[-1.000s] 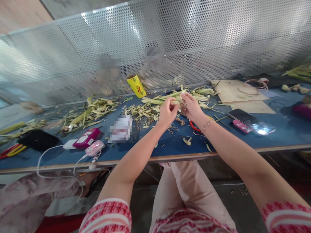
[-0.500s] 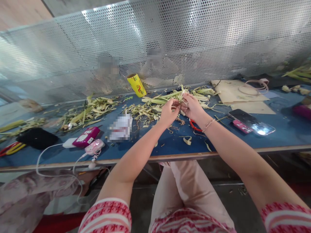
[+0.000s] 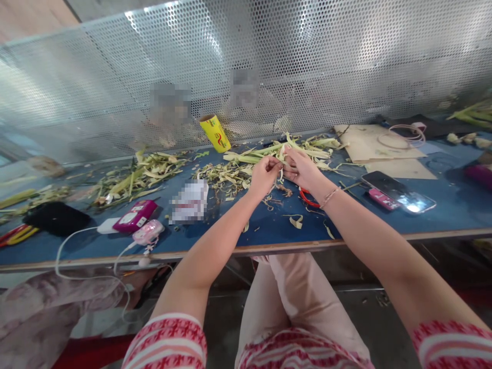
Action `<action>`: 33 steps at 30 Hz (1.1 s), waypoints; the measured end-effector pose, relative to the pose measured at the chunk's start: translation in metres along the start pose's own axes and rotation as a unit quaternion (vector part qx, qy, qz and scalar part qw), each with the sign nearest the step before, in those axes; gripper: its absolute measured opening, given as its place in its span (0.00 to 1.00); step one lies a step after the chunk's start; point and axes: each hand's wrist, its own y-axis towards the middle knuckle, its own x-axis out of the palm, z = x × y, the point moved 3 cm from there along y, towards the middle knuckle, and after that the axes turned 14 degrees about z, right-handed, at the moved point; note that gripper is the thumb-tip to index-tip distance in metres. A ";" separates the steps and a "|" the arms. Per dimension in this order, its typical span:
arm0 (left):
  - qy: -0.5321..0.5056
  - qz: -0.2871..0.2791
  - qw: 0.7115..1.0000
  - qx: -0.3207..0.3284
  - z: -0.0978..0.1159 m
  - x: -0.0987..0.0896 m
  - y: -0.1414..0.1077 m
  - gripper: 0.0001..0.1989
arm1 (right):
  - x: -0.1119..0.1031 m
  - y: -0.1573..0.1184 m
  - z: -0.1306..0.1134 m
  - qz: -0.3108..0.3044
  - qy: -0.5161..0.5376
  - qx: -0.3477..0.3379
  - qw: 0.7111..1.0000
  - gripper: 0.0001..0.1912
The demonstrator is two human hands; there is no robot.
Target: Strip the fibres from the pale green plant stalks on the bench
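Observation:
Both my hands meet above the heap of plant scraps in the middle of the table. My right hand (image 3: 305, 168) is closed around a pale green-white leafy piece (image 3: 283, 150), whose top pokes out above the fingers. Thumb and fingertips of my left hand (image 3: 264, 177) pinch at the lower part of that piece, beside the right fingers. What the fingertips grip exactly is too small to see. Behind and around the hands lie long green stalks and curled peelings (image 3: 246, 156). Just below my right wrist shows a red looped handle (image 3: 308, 200), partly hidden.
A yellow tube (image 3: 215, 134) leans near the perforated metal screen (image 3: 315, 61). More scraps (image 3: 142, 177), a purple box (image 3: 136, 216) with cables and a black pouch (image 3: 57, 219) lie left. At right are brown paper sheets (image 3: 378, 143) and a phone (image 3: 400, 192). A person's leg shows lower left.
My left hand has shifted slightly left, and its fingertips have drawn a little away from the right hand. The right hand keeps its hold on the leafy piece. The view has tilted slightly.

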 end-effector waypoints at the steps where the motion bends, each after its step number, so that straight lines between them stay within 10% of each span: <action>1: 0.001 -0.005 1.000 0.000 0.001 0.000 0.000 0.05 | -0.001 0.000 0.000 0.007 -0.006 -0.006 1.000 0.17; 23: 0.008 -0.054 0.998 -0.007 -0.001 0.001 -0.006 0.05 | -0.016 0.013 -0.012 0.096 0.038 -0.090 0.991 0.12; 33: -0.165 -0.041 0.963 -0.207 -0.003 0.006 -0.008 0.08 | -0.008 0.008 -0.006 -0.042 0.013 -0.066 0.997 0.14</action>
